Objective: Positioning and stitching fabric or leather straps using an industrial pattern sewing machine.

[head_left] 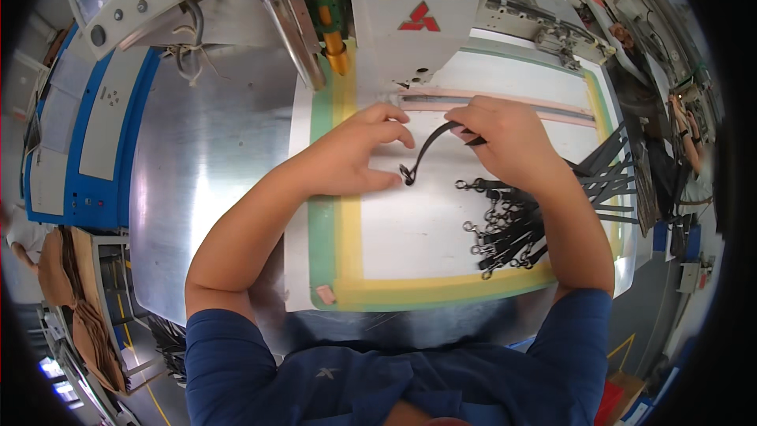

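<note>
My right hand (509, 138) pinches a narrow black strap (426, 144) over the white work plate (410, 241). The strap curves down to a small dark metal clasp (408, 175) at its lower end. My left hand (351, 151) has its fingers apart, curled toward the strap, with the thumb tip close beside the clasp. Whether the thumb touches it I cannot tell. Behind both hands, a long slot edged in pink (544, 110) runs across the plate. A heap of black straps with metal clasps (512, 225) lies under and beside my right forearm.
A white sewing machine head (414, 24) overhangs the plate's far side, with a metal cylinder (290, 28) and a brass-coloured rod (323, 16) at its left. Green and yellow tape (335, 256) borders the plate. A blue control cabinet (91, 130) stands left of the shiny metal table (205, 166).
</note>
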Tool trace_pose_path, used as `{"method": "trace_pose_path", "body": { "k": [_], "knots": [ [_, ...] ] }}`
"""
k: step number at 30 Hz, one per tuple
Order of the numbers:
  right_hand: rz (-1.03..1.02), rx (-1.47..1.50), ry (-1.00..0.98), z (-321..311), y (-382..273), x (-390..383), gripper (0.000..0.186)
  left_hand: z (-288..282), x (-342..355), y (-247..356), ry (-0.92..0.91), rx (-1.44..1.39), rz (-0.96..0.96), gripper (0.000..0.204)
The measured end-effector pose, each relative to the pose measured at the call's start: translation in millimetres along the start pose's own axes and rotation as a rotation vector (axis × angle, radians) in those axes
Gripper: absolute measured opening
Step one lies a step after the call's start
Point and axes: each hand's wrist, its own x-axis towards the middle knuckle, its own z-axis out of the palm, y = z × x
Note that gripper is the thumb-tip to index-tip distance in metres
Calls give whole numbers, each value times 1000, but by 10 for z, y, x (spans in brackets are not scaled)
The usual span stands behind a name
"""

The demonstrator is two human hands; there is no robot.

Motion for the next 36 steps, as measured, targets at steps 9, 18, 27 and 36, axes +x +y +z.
{"method": "trace_pose_path", "body": {
  "k": [9, 18, 27, 36],
  "knots": [
    [129, -38, -140, -268, 86, 0, 17, 245, 6, -108, 98, -81, -98, 27],
    [44, -220, -141, 163, 39, 74, 20, 395, 73, -145, 2, -93, -334, 34],
    [-87, 48, -66, 399, 101, 59, 19, 220, 128, -194, -107, -302, -548, 37],
    [-94, -68, -316, 402, 284, 161, 31, 600, 383, -413, 130, 459, -90, 65]
  ]
}}
